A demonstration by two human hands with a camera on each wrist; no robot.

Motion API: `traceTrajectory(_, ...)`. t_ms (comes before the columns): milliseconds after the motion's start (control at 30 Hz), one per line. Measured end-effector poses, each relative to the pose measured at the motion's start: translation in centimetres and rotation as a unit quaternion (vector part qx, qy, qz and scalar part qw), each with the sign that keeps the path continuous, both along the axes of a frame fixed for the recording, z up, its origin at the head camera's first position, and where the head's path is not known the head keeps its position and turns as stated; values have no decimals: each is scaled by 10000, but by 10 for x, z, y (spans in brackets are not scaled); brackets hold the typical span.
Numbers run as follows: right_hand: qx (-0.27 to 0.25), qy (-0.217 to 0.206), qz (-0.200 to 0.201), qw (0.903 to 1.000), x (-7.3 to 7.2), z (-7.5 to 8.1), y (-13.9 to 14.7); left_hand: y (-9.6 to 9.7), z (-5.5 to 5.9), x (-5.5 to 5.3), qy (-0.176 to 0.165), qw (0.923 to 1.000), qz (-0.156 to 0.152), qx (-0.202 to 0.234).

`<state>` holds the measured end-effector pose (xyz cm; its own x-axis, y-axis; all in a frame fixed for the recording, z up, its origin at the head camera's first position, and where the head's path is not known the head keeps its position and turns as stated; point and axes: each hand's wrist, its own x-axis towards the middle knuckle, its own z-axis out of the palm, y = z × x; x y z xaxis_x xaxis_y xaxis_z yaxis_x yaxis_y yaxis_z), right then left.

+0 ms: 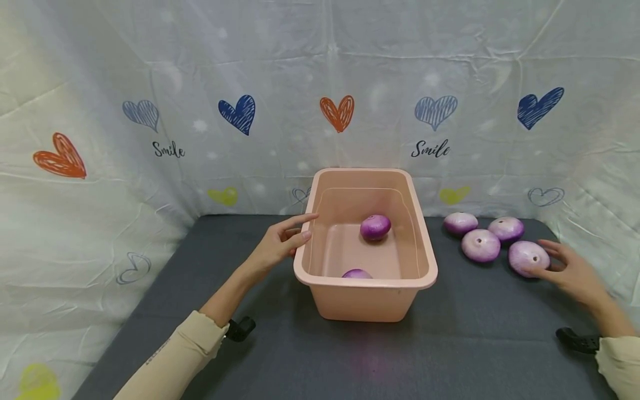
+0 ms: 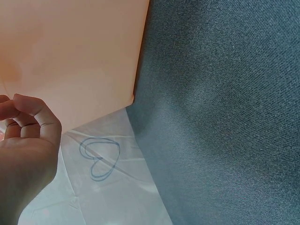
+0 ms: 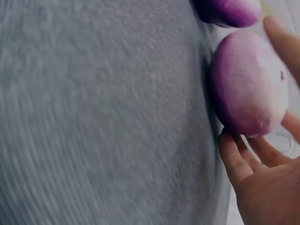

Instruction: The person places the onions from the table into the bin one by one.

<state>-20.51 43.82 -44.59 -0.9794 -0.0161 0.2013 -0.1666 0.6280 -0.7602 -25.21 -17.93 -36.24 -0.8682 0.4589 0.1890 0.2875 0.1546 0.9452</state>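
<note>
A peach-coloured plastic tub [image 1: 357, 303] stands on the dark cloth. Inside it lie one purple onion [image 1: 375, 228] and, near the front wall, a partly hidden onion [image 1: 357, 274]. My left hand [image 1: 277, 244] holds the tub's left rim, thumb and index finger over the edge; in the left wrist view the curled fingers [image 2: 33, 117] lie against the tub wall. At the right, my right hand [image 1: 572, 272] reaches around the nearest onion [image 1: 528, 259], the fingers touching its side. In the right wrist view the thumb looks apart from that onion [image 3: 248, 84].
Three more onions lie close by on the cloth: one at the back left [image 1: 460, 223], one at the back right [image 1: 506, 229], and one in front [image 1: 481, 245]. Behind the table hangs a white curtain [image 1: 300, 72] printed with hearts.
</note>
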Motion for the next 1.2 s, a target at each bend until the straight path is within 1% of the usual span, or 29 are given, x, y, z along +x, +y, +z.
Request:
traceTrajectory(100, 8, 193, -42, 9998, 0, -2, 0, 0, 0, 1, 25, 10000, 20, -23)
traceTrajectory(233, 22, 227, -188, 9996, -1, -3, -3, -1, 0, 0, 33, 10000, 23, -28)
traceTrajectory(300, -17, 178, -245, 9995, -1, -3, -3, -1, -1, 0, 23, 10000, 22, -11)
traceTrajectory(600, -665, 18, -242, 9975, 2, -4, -1, -1, -1, 0, -12, 10000, 4, 79)
traceTrajectory(700, -828, -5, -334, 9960, 3, -3, -1, -1, -1, 1, -8, 10000, 17, 77)
traceTrajectory(900, -860, -54, -536, 9948, 3, 1, -5, 0, -1, 1, 36, 10000, 42, 73)
traceTrajectory(1000, -927, -124, -510, 9943, 4, 6, -8, 0, -1, 1, 42, 10000, 59, 63)
traceTrajectory(1200, -1254, -318, -301, 9911, 5, 18, -18, 0, 0, 2, 27, 9999, 100, 31)
